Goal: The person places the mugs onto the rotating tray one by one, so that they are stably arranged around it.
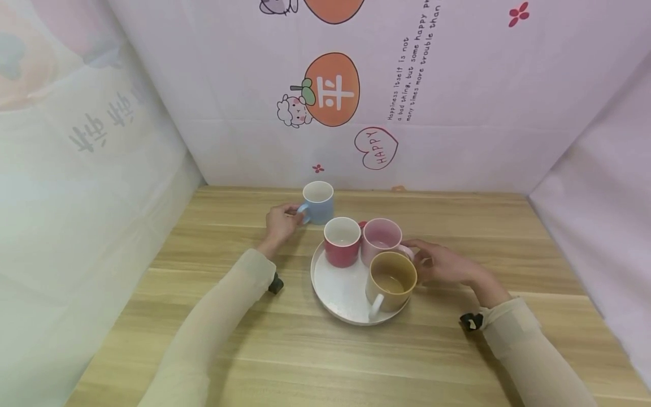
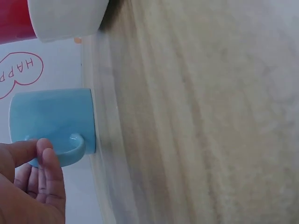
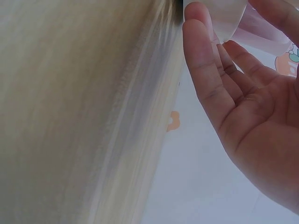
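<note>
At the back of the table, my left hand [image 1: 282,224] pinches the handle of a light-blue mug [image 1: 321,207]. In the left wrist view, the thumb and index finger meet at the handle of the blue mug [image 2: 56,116], which stands upright. A round white tray [image 1: 335,294] carries a red mug [image 1: 342,254], a pink mug [image 1: 377,237] and a mustard-yellow mug [image 1: 389,282] with a white handle. My right hand [image 1: 445,264] is at the tray's right side by the pink mug's handle, its fingers loosely bent. Whether they touch the mug or the tray is unclear.
The wooden table [image 1: 285,362] is bounded by a printed white cloth [image 1: 244,124] at the back and by hanging cloth on both sides. The blue mug stands just behind the tray, near the table's back edge.
</note>
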`<state>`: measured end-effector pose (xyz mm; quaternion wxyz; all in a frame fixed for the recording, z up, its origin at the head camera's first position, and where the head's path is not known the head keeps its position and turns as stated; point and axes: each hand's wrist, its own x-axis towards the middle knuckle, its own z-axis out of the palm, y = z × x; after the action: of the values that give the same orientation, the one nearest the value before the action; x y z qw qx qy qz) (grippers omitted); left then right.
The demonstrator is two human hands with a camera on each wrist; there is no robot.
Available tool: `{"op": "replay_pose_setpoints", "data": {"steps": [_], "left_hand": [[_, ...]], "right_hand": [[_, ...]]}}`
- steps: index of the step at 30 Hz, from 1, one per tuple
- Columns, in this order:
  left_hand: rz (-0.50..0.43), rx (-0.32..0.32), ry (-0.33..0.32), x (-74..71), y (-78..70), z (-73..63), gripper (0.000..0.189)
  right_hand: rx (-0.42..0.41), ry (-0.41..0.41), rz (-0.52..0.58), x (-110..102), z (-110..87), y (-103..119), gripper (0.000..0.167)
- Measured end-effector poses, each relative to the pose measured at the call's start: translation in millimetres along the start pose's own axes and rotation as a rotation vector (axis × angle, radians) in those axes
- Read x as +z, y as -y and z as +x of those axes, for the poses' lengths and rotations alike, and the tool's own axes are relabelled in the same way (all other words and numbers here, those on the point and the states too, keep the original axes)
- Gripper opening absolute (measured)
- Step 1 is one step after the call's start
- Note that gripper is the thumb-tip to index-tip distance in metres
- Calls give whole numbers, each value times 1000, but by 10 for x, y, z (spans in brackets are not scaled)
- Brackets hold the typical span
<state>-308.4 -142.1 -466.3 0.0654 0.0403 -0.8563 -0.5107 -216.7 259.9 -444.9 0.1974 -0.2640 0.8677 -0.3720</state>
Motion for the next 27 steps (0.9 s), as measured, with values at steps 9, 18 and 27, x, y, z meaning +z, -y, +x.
{"op": "replay_pose_setpoints", "data": {"steps": [9, 18, 27], "left_hand": [[-18, 15, -23, -22, 15, -28, 23], [-66, 27, -8, -64, 36, -39, 23], [-52, 74, -12, -115, 94, -75, 24]], "right_hand": [[9, -9, -25, 7, 0, -7, 81], [4, -8, -4, 6, 3, 0, 81], [18, 1, 23, -1, -12, 7, 81]]}}
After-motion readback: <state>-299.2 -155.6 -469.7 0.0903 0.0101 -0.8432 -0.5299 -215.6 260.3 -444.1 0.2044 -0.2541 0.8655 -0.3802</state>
